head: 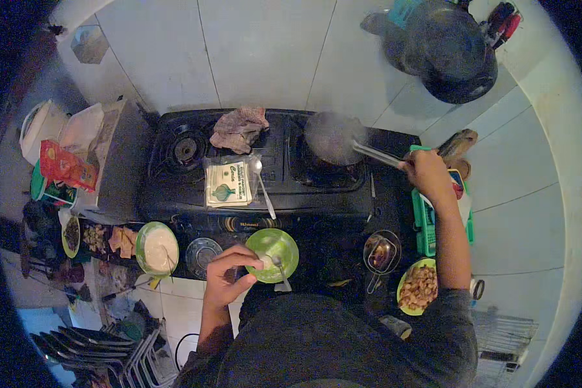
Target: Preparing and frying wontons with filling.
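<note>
My right hand (427, 175) is closed around the handle of a steaming small pan (333, 138) on the right burner of a black gas stove (266, 186). My left hand (230, 275) has its fingers apart at the left rim of a green bowl (287, 247); whether it touches the bowl or holds anything small is unclear. Inside the bowl are a spoon (280, 269) and some white matter. On the stove's middle lie a crumpled cloth (240, 130), printed paper packets in clear plastic (229, 184) and a metal spoon (266, 194).
Left of the green bowl stand a clear glass dish (203, 256) and a bowl of white batter (157, 248). At the right are a strainer (382, 252), a plate of browned pieces (418, 287) and a green basket (424, 228). Dark pans (453, 48) hang on the wall.
</note>
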The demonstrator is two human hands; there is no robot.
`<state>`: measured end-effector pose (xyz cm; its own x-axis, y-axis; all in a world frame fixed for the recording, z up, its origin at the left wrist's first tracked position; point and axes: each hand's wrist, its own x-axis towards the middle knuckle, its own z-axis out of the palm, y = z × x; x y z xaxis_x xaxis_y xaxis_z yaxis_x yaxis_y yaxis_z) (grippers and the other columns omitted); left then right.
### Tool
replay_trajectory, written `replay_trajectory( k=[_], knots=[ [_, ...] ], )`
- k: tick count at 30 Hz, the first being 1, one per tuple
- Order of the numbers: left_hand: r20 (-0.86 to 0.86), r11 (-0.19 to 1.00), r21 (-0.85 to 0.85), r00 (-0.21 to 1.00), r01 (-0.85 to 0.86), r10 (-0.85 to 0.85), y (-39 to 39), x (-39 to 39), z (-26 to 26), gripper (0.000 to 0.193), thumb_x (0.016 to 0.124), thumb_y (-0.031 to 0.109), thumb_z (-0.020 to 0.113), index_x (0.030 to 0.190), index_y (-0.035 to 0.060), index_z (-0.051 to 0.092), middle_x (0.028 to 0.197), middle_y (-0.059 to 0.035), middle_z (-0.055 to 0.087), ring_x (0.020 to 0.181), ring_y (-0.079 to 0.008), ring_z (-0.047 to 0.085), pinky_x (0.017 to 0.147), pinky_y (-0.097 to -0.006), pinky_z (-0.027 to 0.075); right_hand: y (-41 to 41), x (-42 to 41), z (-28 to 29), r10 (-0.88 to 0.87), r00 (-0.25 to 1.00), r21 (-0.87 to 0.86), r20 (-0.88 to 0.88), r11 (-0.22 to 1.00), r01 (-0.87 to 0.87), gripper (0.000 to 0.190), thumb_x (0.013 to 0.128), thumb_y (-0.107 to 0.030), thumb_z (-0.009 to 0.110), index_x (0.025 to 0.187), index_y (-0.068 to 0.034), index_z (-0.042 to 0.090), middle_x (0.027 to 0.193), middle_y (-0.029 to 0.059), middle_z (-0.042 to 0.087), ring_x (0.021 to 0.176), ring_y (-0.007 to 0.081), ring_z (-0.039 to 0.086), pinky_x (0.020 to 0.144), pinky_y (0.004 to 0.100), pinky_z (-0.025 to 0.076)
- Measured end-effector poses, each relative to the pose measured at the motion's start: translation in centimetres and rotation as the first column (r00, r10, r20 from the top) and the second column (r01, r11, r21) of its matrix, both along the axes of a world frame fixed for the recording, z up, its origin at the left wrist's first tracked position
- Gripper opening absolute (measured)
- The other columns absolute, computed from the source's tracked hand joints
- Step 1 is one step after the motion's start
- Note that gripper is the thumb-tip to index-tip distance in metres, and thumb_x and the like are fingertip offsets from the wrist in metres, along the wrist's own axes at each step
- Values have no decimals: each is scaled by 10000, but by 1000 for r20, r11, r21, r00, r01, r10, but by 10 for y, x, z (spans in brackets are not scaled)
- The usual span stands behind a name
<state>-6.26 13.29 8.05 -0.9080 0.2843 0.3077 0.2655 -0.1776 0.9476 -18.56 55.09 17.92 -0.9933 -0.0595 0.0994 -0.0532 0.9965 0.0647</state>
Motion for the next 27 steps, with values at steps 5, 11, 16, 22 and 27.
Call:
replay_trajectory(
  k=[5,11,16,22,27],
  knots=[
    [18,999,14,999,35,-35,-4,-4,-2,244,778,119,732,957,-35,675,934,-133,646,870,-220,602,788,-327,458,-18,6,3,-51,999,4,-14,999,51,282,830,-274,664,786,3,642,770,232,642,774,402,636,703,494,509],
    [13,998,15,998,61,-61,-4,-7,2,203,778,71,708,951,-31,676,940,-140,644,883,-227,606,799,-328,460,-30,13,5,-104,992,0,-70,995,104,277,846,-281,648,794,-9,663,779,231,649,769,390,642,704,492,513],
    [25,995,-9,995,101,-101,-8,-11,-2,165,797,53,681,937,-33,674,939,-139,643,885,-222,607,793,-325,465,-40,23,0,-200,972,-103,-122,977,188,275,854,-294,644,847,-23,689,792,223,656,771,385,645,711,490,514],
    [39,992,-9,992,123,-123,-22,-15,-2,113,822,21,659,924,-26,669,922,-137,640,872,-212,608,768,-316,476,-51,34,-12,-279,958,-76,-70,959,274,278,852,-301,651,867,-26,694,788,219,657,777,395,643,710,491,512],
    [35,992,-27,992,122,-121,-36,-20,1,101,817,9,662,912,-26,670,919,-133,640,863,-208,605,765,-306,475,-48,37,-23,-298,952,-72,-76,954,293,267,856,-295,648,877,-32,691,792,214,659,767,395,643,700,483,514]
  ],
)
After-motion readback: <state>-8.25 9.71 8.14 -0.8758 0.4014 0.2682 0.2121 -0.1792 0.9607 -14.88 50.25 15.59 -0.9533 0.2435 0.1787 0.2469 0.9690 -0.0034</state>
